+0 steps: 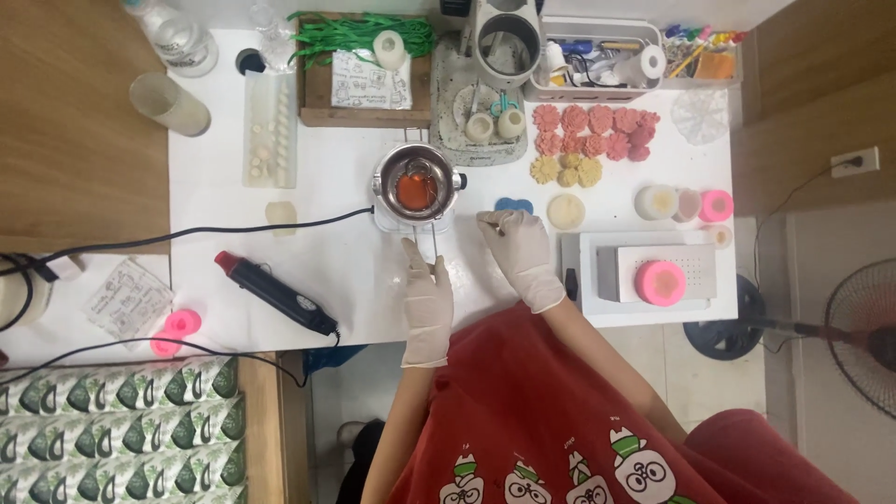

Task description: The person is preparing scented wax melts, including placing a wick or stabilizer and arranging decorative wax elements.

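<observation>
At the white bench's left end, a clear plastic bottle [179,37] and a frosted tumbler [170,104] stand near the far corner, while a black-and-red heat gun [273,292] lies aslant toward the near edge beside two pink silicone moulds [175,332]. A long clear tray of small pale wax pieces [271,129] sits next to a wooden tray heaped with green cord [364,67].

At the bench's middle, a small steel melting pot of orange-red liquid wax [415,185] rests on its white warmer. The person's gloved left hand [427,303] lies near the front edge with fingers nearly straight, seemingly touching the thin wire handle that runs from the pot; whether it grips it I cannot tell. The gloved right hand [523,252] is curled, pinching something small and pale at its fingertips just right of the pot.

Further right, finished work shows: rows of coral-pink wax flowers [593,131] and three yellow wax flowers [565,171] lie in the middle of the bench. By the right edge, filled round moulds [683,203] stand in a line and a pink mould [661,281] sits on a white digital scale [653,271], apparently setting. With wax melted in the pot, more pouring seems left.
</observation>
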